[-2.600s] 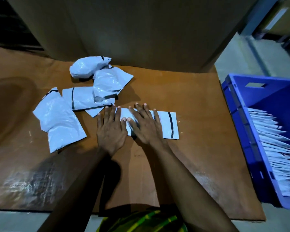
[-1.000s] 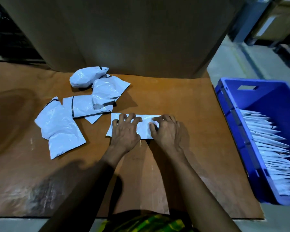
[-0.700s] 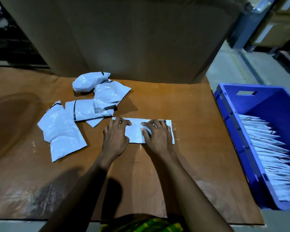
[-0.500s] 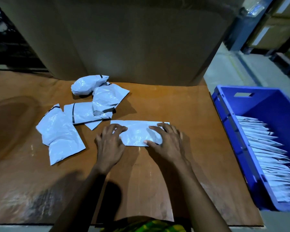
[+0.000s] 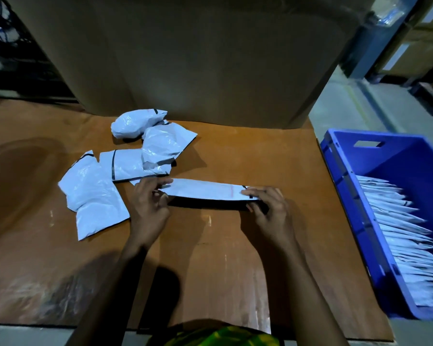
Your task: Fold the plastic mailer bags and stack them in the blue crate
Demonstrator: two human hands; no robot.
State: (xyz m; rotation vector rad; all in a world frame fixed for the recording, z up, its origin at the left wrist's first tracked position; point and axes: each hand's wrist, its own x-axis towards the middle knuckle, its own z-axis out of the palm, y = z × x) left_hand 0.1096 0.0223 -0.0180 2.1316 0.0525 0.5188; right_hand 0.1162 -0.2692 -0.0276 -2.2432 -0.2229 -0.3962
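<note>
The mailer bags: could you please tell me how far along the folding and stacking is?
Done: a long row of folded bags fills much of the blue crate. In hand: the left hand and right hand pinch the ends of one folded mailer, raised off the table. Remaining: at least four unfolded bags lie beside the left hand.

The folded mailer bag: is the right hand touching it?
Touching. The head view shows the right hand pinching the right end of the folded mailer bag; the left hand pinches its left end.
</note>
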